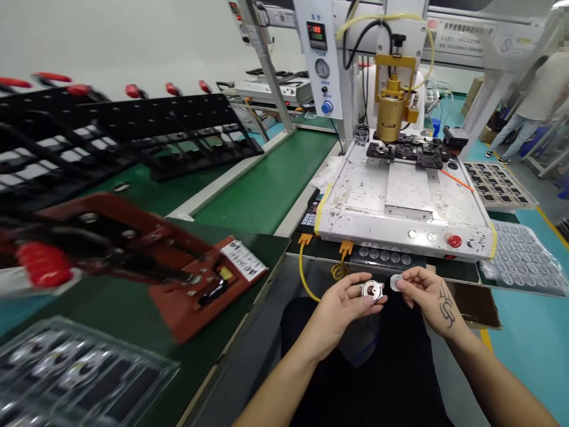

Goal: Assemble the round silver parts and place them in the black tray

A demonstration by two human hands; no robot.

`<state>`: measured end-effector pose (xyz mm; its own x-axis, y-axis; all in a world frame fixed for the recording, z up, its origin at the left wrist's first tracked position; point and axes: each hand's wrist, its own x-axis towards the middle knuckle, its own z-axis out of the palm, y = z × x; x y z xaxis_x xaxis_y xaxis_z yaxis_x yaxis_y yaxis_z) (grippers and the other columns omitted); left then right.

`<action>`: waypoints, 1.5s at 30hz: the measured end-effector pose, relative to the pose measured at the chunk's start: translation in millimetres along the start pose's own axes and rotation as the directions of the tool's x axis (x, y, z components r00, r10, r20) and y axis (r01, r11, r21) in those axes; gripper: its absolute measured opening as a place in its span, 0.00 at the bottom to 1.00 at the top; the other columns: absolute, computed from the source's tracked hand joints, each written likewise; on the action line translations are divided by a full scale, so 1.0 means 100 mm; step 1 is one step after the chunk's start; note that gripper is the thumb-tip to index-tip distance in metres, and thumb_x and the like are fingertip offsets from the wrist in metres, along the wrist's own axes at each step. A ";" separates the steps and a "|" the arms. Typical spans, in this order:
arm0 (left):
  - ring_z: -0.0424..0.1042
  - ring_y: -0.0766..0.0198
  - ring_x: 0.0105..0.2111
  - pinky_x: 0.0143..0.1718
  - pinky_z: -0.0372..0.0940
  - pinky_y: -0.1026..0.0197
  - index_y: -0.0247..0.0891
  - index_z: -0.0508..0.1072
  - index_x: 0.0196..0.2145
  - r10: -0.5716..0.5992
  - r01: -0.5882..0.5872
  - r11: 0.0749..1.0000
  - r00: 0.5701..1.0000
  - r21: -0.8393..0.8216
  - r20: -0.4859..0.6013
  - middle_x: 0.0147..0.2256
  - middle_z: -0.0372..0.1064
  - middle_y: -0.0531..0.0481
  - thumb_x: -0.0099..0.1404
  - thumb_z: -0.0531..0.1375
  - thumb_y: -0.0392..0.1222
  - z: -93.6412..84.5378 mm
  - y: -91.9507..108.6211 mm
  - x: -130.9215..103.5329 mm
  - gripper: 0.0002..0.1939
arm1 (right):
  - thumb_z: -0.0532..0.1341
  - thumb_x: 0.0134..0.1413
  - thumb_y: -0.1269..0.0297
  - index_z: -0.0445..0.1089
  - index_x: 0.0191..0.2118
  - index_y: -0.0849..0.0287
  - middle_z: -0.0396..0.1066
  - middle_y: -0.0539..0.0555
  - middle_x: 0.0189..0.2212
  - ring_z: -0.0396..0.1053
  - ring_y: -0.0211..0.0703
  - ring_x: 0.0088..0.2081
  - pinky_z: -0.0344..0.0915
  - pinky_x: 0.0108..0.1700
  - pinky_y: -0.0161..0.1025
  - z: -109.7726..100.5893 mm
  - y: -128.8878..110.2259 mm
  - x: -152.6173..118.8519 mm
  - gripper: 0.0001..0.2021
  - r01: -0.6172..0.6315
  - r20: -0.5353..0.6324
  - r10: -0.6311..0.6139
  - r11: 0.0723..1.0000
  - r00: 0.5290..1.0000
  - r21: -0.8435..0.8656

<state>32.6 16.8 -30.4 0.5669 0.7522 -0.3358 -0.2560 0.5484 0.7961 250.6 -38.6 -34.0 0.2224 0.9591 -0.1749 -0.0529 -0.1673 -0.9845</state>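
Low in front of the machine, my left hand is closed on a silver metal watch case with a round opening, pinched between thumb and fingers. Just to its right, my right hand pinches a small, pale round disc by its edge. A narrow gap separates the disc from the case. Beyond my hands, a strip with several clear round pieces lies along the machine's front edge.
The white press machine has a brass-coloured head and a red button. Leftward are a red-brown clamp fixture and a clear plastic tray with silver cases. A sheet of round pieces lies right. A person stands behind.
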 end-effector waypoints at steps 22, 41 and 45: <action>0.80 0.43 0.56 0.60 0.74 0.40 0.36 0.75 0.60 0.142 -0.139 0.988 0.989 -0.062 0.038 0.53 0.81 0.37 0.70 0.70 0.50 -0.18 -0.04 -0.50 0.26 | 0.65 0.69 0.47 0.71 0.35 0.56 0.72 0.53 0.39 0.68 0.43 0.38 0.65 0.41 0.39 0.31 -0.17 -0.11 0.17 0.156 0.358 -0.077 0.968 0.930 -0.197; 0.80 0.47 0.55 0.61 0.74 0.45 0.37 0.77 0.58 0.197 -0.197 0.980 0.980 0.021 -0.012 0.52 0.81 0.40 0.71 0.69 0.51 -0.09 -0.05 -0.56 0.23 | 0.63 0.72 0.53 0.70 0.36 0.55 0.72 0.55 0.45 0.70 0.46 0.45 0.68 0.49 0.42 0.53 -0.15 -0.17 0.13 0.299 0.345 -0.198 0.916 0.918 -0.269; 0.80 0.47 0.55 0.60 0.75 0.45 0.37 0.77 0.59 0.216 -0.214 0.975 0.976 0.063 -0.038 0.52 0.81 0.40 0.72 0.68 0.51 -0.05 -0.09 -0.55 0.23 | 0.63 0.71 0.54 0.70 0.35 0.55 0.72 0.56 0.45 0.70 0.47 0.45 0.68 0.48 0.42 0.55 -0.14 -0.19 0.13 0.327 0.310 -0.234 0.899 0.921 -0.292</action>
<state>-0.3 -28.2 -21.9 0.4679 0.8663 -0.1746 -0.3217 0.3510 0.8794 193.1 -41.9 -16.4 -0.0846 0.9937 0.0736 0.3094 0.0964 -0.9460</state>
